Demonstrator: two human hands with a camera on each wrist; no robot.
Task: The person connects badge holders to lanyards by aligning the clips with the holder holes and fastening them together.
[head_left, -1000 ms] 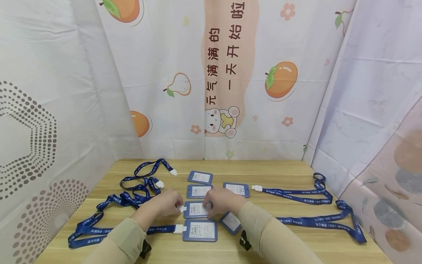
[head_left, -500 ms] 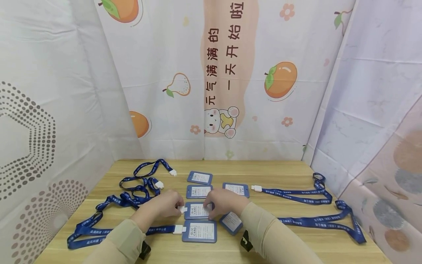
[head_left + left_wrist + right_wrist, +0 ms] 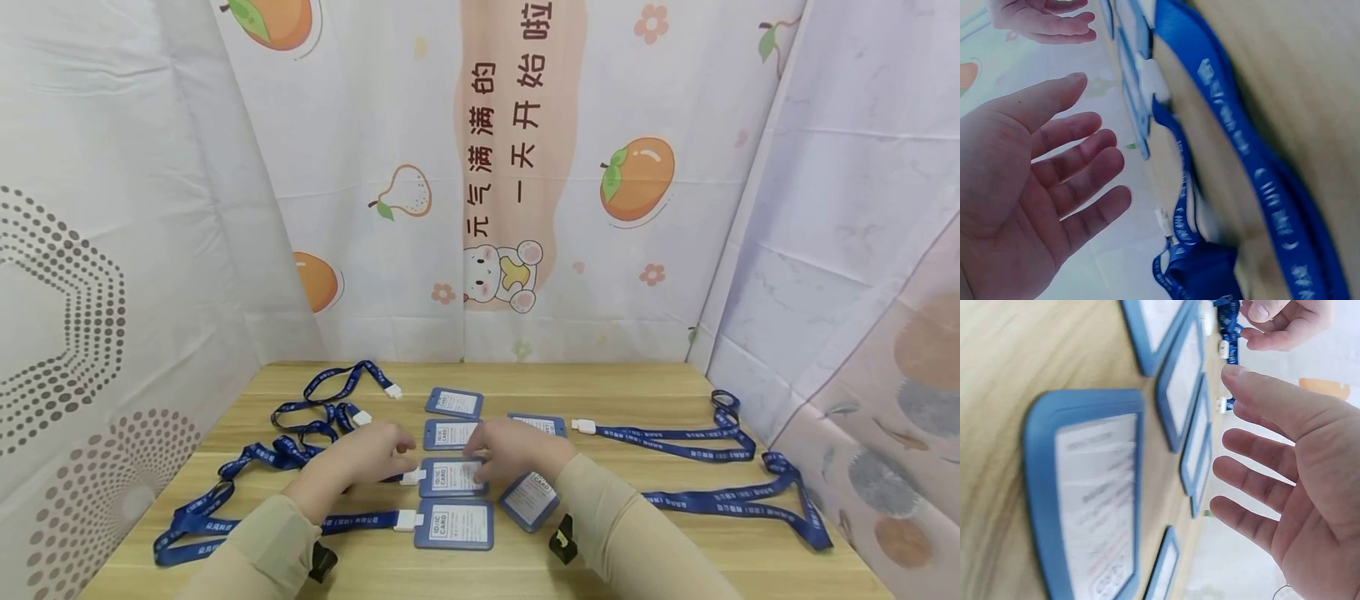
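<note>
In the head view a blue ID card holder (image 3: pixel 450 477) lies flat on the table, its white clip (image 3: pixel 412 477) joined to a blue lanyard that runs left. Just left of that clip is my left hand (image 3: pixel 371 454), empty, with loosely bent fingers. My right hand (image 3: pixel 517 448) hovers over the holder's right end, also holding nothing. In both wrist views the fingers (image 3: pixel 1088 172) are relaxed and apart from the things on the table. Directly below lies another clipped card holder (image 3: pixel 454 525) with its lanyard (image 3: pixel 360 522). A tilted card holder (image 3: pixel 529 502) sits under my right forearm.
Farther back lie more card holders (image 3: pixel 454 403) without straps. Loose blue lanyards (image 3: pixel 330 412) with white clips curl at the left. Two straps (image 3: pixel 675 442) stretch across the right side. Printed curtains (image 3: pixel 375 250) enclose the wooden table (image 3: pixel 600 558).
Both hands have come off the middle card holder and its clip. The left hand has moved slightly left and up, and the right hand has lifted a little. The holder stays put.
</note>
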